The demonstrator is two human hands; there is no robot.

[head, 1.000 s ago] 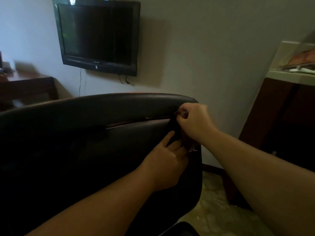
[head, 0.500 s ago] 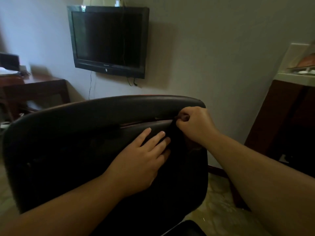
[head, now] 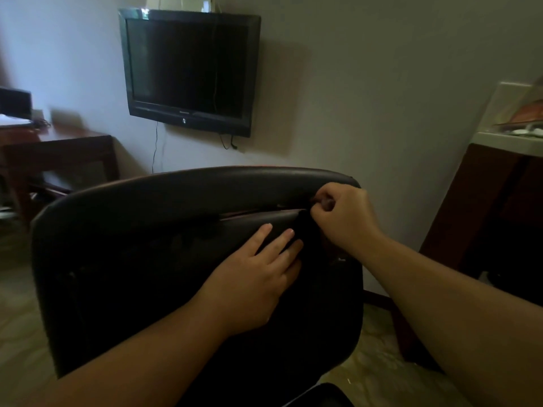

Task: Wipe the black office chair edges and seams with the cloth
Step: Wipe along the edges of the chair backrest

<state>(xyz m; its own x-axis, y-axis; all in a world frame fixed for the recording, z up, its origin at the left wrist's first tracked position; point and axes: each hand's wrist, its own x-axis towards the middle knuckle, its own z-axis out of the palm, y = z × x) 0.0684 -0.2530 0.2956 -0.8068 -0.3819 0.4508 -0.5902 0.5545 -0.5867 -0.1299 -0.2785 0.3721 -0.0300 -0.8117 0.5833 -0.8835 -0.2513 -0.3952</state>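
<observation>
The black office chair (head: 141,259) fills the lower middle, its backrest facing me, with a seam running across near the top. My left hand (head: 258,271) lies flat on the backrest, fingers straight, just below the seam. My right hand (head: 343,218) is curled into a fist at the right end of the seam, pinching a dark cloth (head: 308,230) that hangs down between the two hands. The cloth is nearly the chair's colour and hard to make out.
A black TV (head: 191,71) hangs on the wall behind the chair. A dark wooden desk (head: 58,148) stands at the left. A brown cabinet (head: 493,218) with a light top stands at the right. Tiled floor (head: 379,362) shows beneath.
My left hand has gone from curled near the cloth to lying flat with fingers spread on the backrest. The right hand stays at the seam's right end. The view has shifted left.
</observation>
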